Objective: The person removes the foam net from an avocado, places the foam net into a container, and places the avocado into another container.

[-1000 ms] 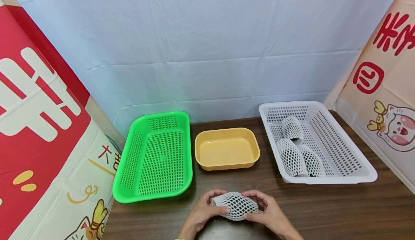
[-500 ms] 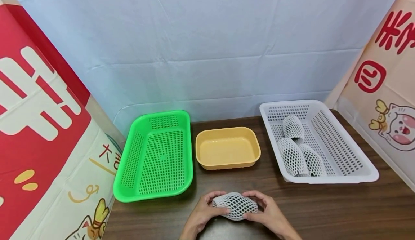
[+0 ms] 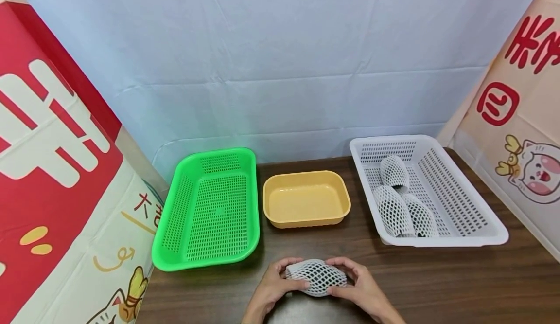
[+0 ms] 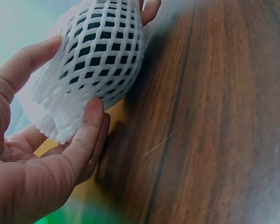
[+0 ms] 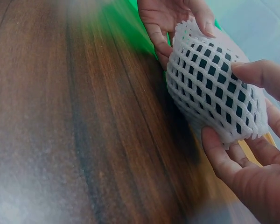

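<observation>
Both hands hold a white foam fruit net [image 3: 316, 277] near the front of the table, lying sideways between them. A dark green object [image 5: 219, 77] shows through its mesh; its kind is hidden by the net. My left hand [image 3: 277, 284] grips the net's loose, gathered end [image 4: 60, 107], thumb on one side and fingers on the other. At the opposite end my right hand [image 3: 358, 287] pinches the net, thumb and fingers spread around the wrapped thing.
Behind the hands stands a yellow tray [image 3: 306, 202]. A green basket [image 3: 218, 212] is at left. The white basket [image 3: 455, 202] at right holds three netted pieces [image 3: 393, 212]. Dark wood table [image 3: 420, 285] runs below, with a white cloth [image 3: 280, 71] hung behind.
The hands and the netted piece stay almost in place; the head view shifts only slightly.
</observation>
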